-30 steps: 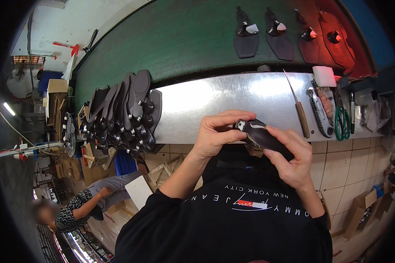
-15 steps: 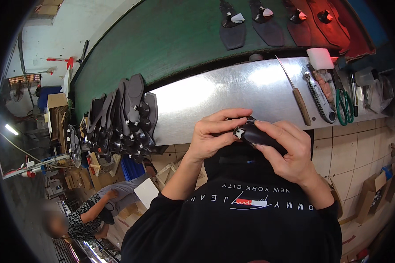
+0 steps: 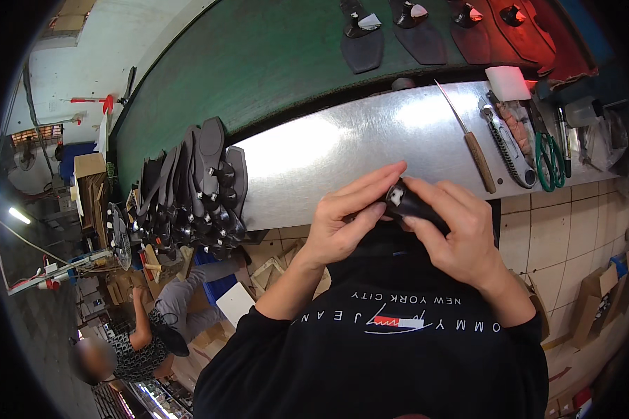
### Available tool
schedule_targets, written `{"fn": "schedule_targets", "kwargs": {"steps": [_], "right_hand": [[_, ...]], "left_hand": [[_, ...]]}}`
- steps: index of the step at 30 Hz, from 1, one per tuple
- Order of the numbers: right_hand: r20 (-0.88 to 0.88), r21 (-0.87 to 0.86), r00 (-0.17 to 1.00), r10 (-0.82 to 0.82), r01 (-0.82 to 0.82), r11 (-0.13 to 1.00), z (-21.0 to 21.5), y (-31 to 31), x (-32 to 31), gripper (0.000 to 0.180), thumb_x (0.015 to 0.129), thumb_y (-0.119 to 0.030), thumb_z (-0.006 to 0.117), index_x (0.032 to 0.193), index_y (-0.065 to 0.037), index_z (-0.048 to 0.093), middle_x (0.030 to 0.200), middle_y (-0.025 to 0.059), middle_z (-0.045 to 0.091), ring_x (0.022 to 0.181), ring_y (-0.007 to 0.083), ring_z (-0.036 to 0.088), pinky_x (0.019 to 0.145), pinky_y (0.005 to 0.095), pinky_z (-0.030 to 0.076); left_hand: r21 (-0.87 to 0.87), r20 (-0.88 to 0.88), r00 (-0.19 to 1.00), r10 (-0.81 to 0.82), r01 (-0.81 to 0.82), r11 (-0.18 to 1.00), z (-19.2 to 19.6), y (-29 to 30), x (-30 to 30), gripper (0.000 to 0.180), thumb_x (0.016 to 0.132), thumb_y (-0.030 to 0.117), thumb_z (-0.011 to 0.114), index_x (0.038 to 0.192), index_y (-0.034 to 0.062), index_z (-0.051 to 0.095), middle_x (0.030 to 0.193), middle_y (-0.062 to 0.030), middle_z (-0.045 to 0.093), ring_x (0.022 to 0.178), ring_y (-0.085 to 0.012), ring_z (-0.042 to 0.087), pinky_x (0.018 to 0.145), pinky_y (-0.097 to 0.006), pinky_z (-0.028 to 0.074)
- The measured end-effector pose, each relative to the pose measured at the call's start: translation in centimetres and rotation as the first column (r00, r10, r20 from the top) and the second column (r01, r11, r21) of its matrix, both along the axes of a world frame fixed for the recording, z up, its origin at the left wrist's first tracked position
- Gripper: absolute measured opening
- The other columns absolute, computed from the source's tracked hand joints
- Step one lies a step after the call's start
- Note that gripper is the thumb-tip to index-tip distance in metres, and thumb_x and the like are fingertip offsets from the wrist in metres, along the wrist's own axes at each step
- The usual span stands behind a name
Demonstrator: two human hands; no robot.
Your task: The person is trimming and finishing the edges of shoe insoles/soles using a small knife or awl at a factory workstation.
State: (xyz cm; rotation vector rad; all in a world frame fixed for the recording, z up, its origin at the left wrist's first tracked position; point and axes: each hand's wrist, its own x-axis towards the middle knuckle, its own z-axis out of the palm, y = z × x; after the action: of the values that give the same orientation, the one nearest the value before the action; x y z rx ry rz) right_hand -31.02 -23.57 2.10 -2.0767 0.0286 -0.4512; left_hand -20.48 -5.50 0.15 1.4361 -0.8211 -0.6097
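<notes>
In front of my chest, both hands hold a dark shoe part (image 3: 418, 207), smooth and black, with a pale, ragged patch at its left end. It looks like a heel or the heel end of a sole; much of it is covered by fingers. My right hand (image 3: 463, 234) is closed round its right side, thumb below and fingers above. My left hand (image 3: 342, 222) pinches the end with the pale patch between thumb and straight fingers.
A metal shelf (image 3: 300, 167) runs ahead, bearing a wooden-handled awl (image 3: 479, 160), a utility knife (image 3: 514, 153), green-handled scissors (image 3: 548, 160) and a white block (image 3: 508, 84). Heeled soles (image 3: 196, 181) are piled left; several lie on the green belt (image 3: 279, 63). A person (image 3: 140, 342) is at lower left.
My hands have tilted the shoe part, so its pale end faces up more. My left fingers have straightened and risen slightly. The person at lower left has shifted and reached an arm out.
</notes>
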Motion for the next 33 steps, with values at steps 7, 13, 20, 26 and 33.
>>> {"fn": "schedule_targets", "kwargs": {"steps": [7,13,20,26,33], "right_hand": [[-0.105,0.243,0.994,0.005,0.021,0.97,-2.0,0.0,0.1,0.02,0.075,-0.001,0.069,0.095,-0.002,0.067,0.082,0.0121,0.064,0.072,0.0265,0.064,0.064,0.0324,0.049],[-0.101,0.24,0.995,0.019,0.006,0.971,-2.0,-0.1,0.4,0.013,0.074,0.0,0.069,0.087,-0.002,0.069,0.079,0.0103,0.063,0.069,0.0244,0.063,0.06,0.0311,0.048],[-0.028,0.114,1.0,-0.001,0.004,0.993,-2.1,-0.2,0.7,0.01,0.074,0.0,0.069,0.084,-0.003,0.068,0.074,0.0086,0.06,0.063,0.024,0.06,0.054,0.0323,0.045],[0.011,0.052,1.0,-0.009,0.009,0.999,-2.3,0.1,0.8,0.009,0.074,0.0,0.069,0.082,-0.003,0.067,0.073,0.0084,0.058,0.063,0.0253,0.059,0.055,0.0335,0.044],[0.127,-0.135,0.987,0.096,-0.079,0.988,-2.6,-0.4,1.3,0.013,0.071,-0.002,0.071,0.083,-0.005,0.066,0.08,0.0079,0.057,0.068,0.0269,0.059,0.057,0.0355,0.046]], "left_hand": [[0.079,-0.36,0.93,0.075,-0.05,0.996,-0.1,-0.5,-0.5,0.047,0.09,-0.008,0.039,0.134,0.0026,0.053,0.142,-0.0209,0.046,0.121,-0.0273,0.055,0.082,-0.03,0.058],[0.083,-0.348,0.93,0.116,-0.093,0.992,-0.2,-0.8,-1.0,0.046,0.091,-0.007,0.037,0.134,0.0025,0.053,0.142,-0.0192,0.046,0.12,-0.0255,0.056,0.083,-0.029,0.058],[0.125,-0.357,0.919,0.171,-0.134,0.983,0.1,-1.3,-1.4,0.047,0.091,-0.008,0.037,0.135,0.0005,0.051,0.142,-0.0158,0.047,0.118,-0.0212,0.057,0.084,-0.027,0.057],[0.125,-0.42,0.895,0.151,-0.108,0.986,-0.2,-1.2,-1.5,0.049,0.092,-0.007,0.035,0.136,0.0054,0.051,0.144,-0.0122,0.045,0.12,-0.0203,0.055,0.085,-0.028,0.056],[0.122,-0.468,0.859,0.209,-0.172,0.978,-0.3,-1.4,-1.4,0.049,0.086,-0.01,0.044,0.133,0.0015,0.054,0.139,-0.0144,0.051,0.113,-0.0193,0.06,0.08,-0.026,0.058]]}}
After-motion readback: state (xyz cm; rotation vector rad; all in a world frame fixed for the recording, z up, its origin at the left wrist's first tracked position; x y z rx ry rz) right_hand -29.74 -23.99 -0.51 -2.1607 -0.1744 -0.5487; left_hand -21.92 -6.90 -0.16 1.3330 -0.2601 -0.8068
